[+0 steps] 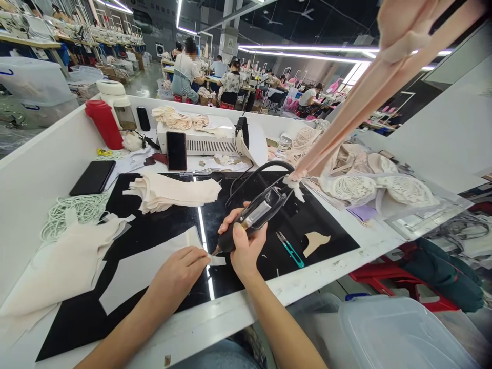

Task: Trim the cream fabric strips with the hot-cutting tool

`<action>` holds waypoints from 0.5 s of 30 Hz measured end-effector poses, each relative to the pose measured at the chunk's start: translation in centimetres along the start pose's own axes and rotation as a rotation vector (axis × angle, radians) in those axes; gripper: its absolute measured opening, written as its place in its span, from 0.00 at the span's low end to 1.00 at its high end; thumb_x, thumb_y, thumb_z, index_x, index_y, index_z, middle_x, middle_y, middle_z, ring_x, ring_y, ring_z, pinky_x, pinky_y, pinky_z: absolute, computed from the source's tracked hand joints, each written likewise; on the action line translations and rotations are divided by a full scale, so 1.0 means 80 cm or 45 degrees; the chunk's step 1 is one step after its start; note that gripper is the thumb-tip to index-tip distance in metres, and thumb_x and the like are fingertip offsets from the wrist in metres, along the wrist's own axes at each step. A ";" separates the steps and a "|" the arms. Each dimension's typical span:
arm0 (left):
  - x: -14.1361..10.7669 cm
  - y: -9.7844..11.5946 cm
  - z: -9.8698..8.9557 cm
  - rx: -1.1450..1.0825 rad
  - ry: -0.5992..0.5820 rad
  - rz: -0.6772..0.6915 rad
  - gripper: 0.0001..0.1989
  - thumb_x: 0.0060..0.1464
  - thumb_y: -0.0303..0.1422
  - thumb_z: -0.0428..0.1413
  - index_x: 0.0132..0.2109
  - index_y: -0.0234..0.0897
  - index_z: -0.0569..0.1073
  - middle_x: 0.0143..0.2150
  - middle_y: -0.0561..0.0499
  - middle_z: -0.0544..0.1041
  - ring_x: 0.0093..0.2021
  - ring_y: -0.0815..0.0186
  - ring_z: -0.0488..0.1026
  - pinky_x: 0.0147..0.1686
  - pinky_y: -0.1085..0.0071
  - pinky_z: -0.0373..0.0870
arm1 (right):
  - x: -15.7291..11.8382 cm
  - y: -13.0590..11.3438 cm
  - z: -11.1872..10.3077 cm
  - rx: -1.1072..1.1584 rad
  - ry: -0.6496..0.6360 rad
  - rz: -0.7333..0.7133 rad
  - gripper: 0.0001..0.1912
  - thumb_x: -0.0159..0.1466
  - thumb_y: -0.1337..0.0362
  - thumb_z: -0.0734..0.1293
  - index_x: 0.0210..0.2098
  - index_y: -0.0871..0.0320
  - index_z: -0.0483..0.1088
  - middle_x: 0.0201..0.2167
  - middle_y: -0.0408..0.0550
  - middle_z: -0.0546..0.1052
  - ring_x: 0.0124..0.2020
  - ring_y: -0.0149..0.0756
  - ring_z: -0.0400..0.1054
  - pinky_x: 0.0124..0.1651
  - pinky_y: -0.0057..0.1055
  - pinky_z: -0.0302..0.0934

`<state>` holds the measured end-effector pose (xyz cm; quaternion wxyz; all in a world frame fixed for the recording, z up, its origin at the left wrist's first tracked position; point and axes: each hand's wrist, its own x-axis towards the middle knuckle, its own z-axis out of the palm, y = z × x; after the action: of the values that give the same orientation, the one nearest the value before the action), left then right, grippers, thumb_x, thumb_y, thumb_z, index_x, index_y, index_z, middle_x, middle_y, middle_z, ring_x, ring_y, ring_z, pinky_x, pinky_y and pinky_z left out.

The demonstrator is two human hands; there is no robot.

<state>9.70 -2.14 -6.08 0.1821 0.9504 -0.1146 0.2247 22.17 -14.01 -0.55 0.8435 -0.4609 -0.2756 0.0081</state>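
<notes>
My right hand (247, 243) is wrapped round a dark corded handheld tool (259, 212) with a metallic body. A pale pink fabric strip (342, 113) runs from the tool's rear up to the top right. The tool's narrow tip points down beside the fingertips of my left hand (184, 274). Those fingers are pressed together at the end of a white fabric piece (148, 266) lying on the black board (246, 279); what exactly they pinch is too small to tell. Teal thread snips (291, 250) and a beige scrap (315, 243) lie right of my right hand.
Stacked cream pieces (172, 193) lie at the board's back, more fabric (65, 261) at left. Behind stand a phone (176, 151), a white box (200, 141) and a red cup (103, 123). Lace bra cups (403, 190) are at right. People sit beyond the table.
</notes>
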 end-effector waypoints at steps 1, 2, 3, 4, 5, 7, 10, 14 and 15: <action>0.001 0.000 0.000 0.006 0.002 0.010 0.12 0.74 0.27 0.47 0.52 0.35 0.75 0.48 0.46 0.80 0.48 0.60 0.78 0.51 0.60 0.78 | -0.001 0.001 0.000 0.004 -0.004 -0.005 0.22 0.65 0.59 0.73 0.55 0.48 0.62 0.35 0.39 0.74 0.27 0.30 0.71 0.33 0.31 0.69; 0.002 0.001 -0.001 0.014 0.007 0.022 0.12 0.74 0.27 0.47 0.51 0.35 0.75 0.47 0.46 0.80 0.48 0.60 0.78 0.51 0.60 0.78 | -0.001 0.002 0.000 0.009 -0.007 -0.008 0.22 0.65 0.59 0.73 0.54 0.48 0.62 0.35 0.39 0.74 0.27 0.30 0.71 0.33 0.31 0.69; 0.002 0.001 -0.001 0.021 0.012 0.031 0.12 0.74 0.27 0.47 0.51 0.35 0.75 0.47 0.46 0.80 0.48 0.60 0.78 0.51 0.60 0.78 | -0.001 0.003 0.000 0.011 -0.008 -0.010 0.22 0.66 0.59 0.73 0.54 0.48 0.62 0.35 0.38 0.74 0.27 0.30 0.71 0.33 0.31 0.69; 0.003 0.001 -0.001 0.026 0.018 0.040 0.12 0.74 0.26 0.47 0.51 0.35 0.75 0.47 0.45 0.80 0.47 0.60 0.78 0.50 0.60 0.78 | -0.001 0.004 0.000 0.010 -0.007 -0.011 0.21 0.66 0.59 0.73 0.54 0.48 0.62 0.35 0.38 0.74 0.27 0.30 0.71 0.33 0.31 0.69; 0.003 0.001 -0.002 0.031 0.022 0.043 0.12 0.73 0.26 0.47 0.51 0.34 0.75 0.47 0.45 0.80 0.47 0.60 0.78 0.50 0.60 0.79 | -0.001 0.004 0.000 0.006 -0.007 -0.012 0.21 0.66 0.59 0.72 0.54 0.48 0.62 0.35 0.38 0.74 0.27 0.29 0.71 0.32 0.31 0.69; 0.002 0.001 -0.001 0.038 0.021 0.043 0.12 0.73 0.26 0.47 0.51 0.34 0.75 0.47 0.45 0.80 0.48 0.59 0.78 0.51 0.59 0.79 | -0.001 0.003 0.000 0.004 -0.013 -0.014 0.20 0.67 0.60 0.72 0.54 0.48 0.62 0.35 0.38 0.74 0.27 0.29 0.71 0.32 0.31 0.69; 0.001 0.001 0.000 0.048 0.004 0.029 0.12 0.72 0.25 0.47 0.51 0.34 0.75 0.47 0.45 0.80 0.49 0.59 0.78 0.52 0.58 0.78 | 0.000 -0.002 -0.002 -0.007 -0.005 -0.006 0.19 0.67 0.59 0.72 0.53 0.48 0.63 0.35 0.38 0.74 0.26 0.29 0.71 0.32 0.30 0.69; -0.001 0.001 0.000 0.042 -0.013 0.013 0.12 0.72 0.24 0.47 0.52 0.35 0.75 0.49 0.45 0.80 0.50 0.58 0.77 0.52 0.58 0.78 | 0.000 -0.011 -0.009 -0.045 0.066 -0.026 0.20 0.66 0.57 0.73 0.53 0.49 0.63 0.35 0.38 0.74 0.26 0.29 0.71 0.32 0.31 0.69; -0.001 0.001 0.000 0.038 -0.010 0.011 0.12 0.72 0.24 0.47 0.52 0.35 0.75 0.49 0.45 0.80 0.50 0.58 0.78 0.52 0.58 0.78 | -0.001 -0.013 -0.011 -0.053 0.072 -0.027 0.20 0.65 0.57 0.73 0.53 0.49 0.63 0.35 0.38 0.74 0.26 0.29 0.71 0.32 0.31 0.69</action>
<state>9.59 -2.18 -6.15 0.1665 0.9533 -0.1160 0.2236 22.31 -15.29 -0.16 0.8412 -0.4755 -0.2566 -0.0196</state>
